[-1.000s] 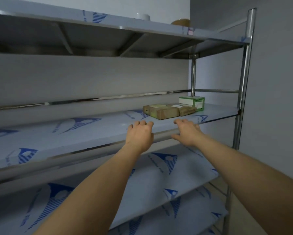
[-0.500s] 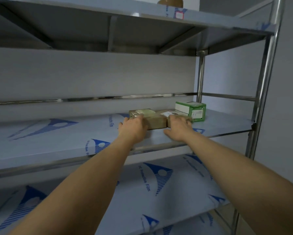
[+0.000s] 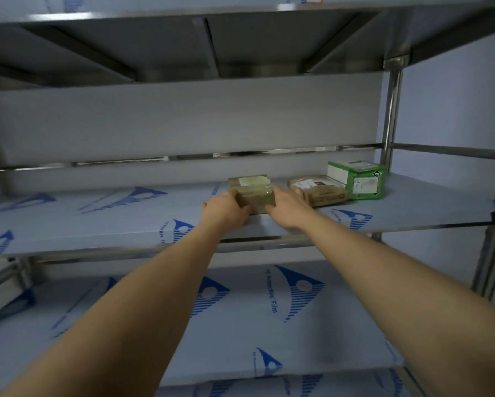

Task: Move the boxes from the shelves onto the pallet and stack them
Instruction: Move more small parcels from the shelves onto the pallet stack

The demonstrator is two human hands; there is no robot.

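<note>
**Two hands on one box: pick begun at the middle shelf**

Two forearms reach up and forward from the bottom of the view, crossing above the lower shelf (image 3: 269,325) in its blue-printed protective film, and converge on the middle shelf (image 3: 126,224).

Change: half a second ago the hands were only arriving at the front of the brown box (image 3: 253,193), which lay against its neighbour; now they bracket it, and it sits left of that neighbour with a strip of bare shelf between. Judged: the box is secured for lifting, and the carry to the pallet, which is out of view, has not begun.

Left hand (image 3: 226,207): curled round the box's left front corner, wrist level with the shelf's front edge.

Right hand (image 3: 286,206): clasping the box's right side, fingers hidden behind it.

Brown box: bottom edge hidden by the hands, so resting or just raised cannot be told.

Further right on the middle shelf: a flat tan parcel (image 3: 319,189), and touching it, nearest the shelf's right end, a green-and-white box (image 3: 360,179).
</note>
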